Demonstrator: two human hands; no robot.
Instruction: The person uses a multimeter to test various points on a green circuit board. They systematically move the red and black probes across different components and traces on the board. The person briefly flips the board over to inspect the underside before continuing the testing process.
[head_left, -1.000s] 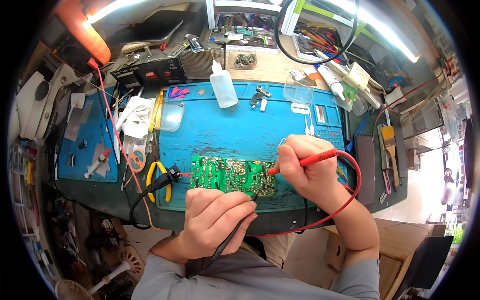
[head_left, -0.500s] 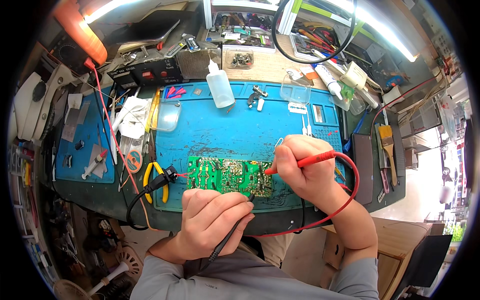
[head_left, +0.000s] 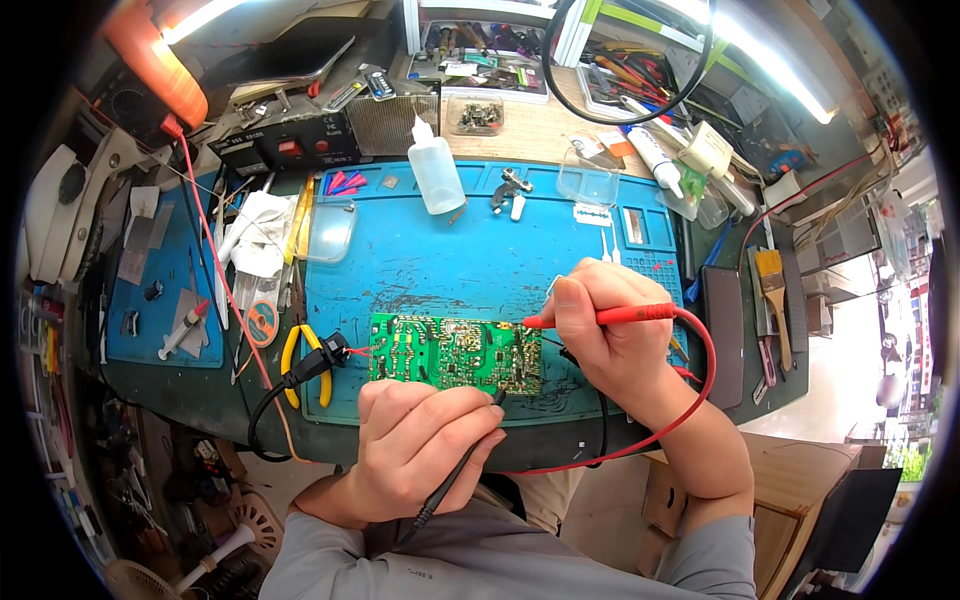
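A green circuit board [head_left: 432, 352] lies on the blue mat, its solder side up. Closed around a black test probe [head_left: 447, 480], my left hand [head_left: 420, 440] is at the board's near edge, and the probe's tip meets that edge near its right part. My right hand [head_left: 615, 320] pinches a red test probe [head_left: 635, 315] from the right. Its tip is at the board's upper right corner; whether it touches metal is too small to tell. A thin pale bent piece shows beside the right fingers. At the board's left end, thin red wires lead to a black plug [head_left: 318, 362].
Yellow-handled pliers [head_left: 292, 365] lie by the plug. Farther back on the blue mat [head_left: 380, 250] stand a squeeze bottle [head_left: 435, 175] and a clear tray [head_left: 333, 230]. The red probe's cable loops past my right forearm. A brush [head_left: 772, 280] lies at right.
My right hand has moved the red probe's tip slightly up and left, toward the board's far right corner. The left hand and black probe have stayed nearly still; the view shifted a little.
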